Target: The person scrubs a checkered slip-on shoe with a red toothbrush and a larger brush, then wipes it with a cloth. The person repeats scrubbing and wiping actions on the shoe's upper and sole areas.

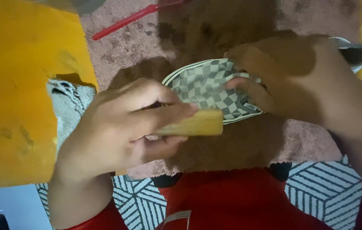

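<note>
The left hand (pixel 117 127) is closed in a firm grip on a wooden brush (pixel 198 123), thumb below and fingers (pixel 155 96) curled over the top of its pale block, which juts out to the right. Its bristles are hidden, so I cannot tell whether they touch anything. The block's far end lies just over the lower edge of a checkered slip-on shoe (pixel 206 87), grey and cream squares with a white sole rim.

The right hand (pixel 274 81) has its grip closed on that shoe: fingers hooked into the opening at the right side, the thumb pressing the fabric near the collar, holding the shoe tilted with its toe toward the left. The shoe sits between the two hands, lifted slightly over or resting on a pinkish-brown rug (pixel 232 145); which of the two cannot be made out.

Judging from this, the brushing of the upper looks under way rather than finished. The canvas shows no foam or obvious wetness, and no clear line between a cleaned part and an uncleaned one, so how much is left cannot be read.

Further out, a large orange cloth (pixel 15 85) fills the left of the view, with a patch of grey towelling (pixel 68 106) at its edge. A thin red stick (pixel 125 19) lies on the rug at the top. A second shoe (pixel 353 51) peeks from behind the right wrist. Below are red shorts (pixel 232 196) and a floor mat with a black-and-white geometric pattern (pixel 325 187)
</note>
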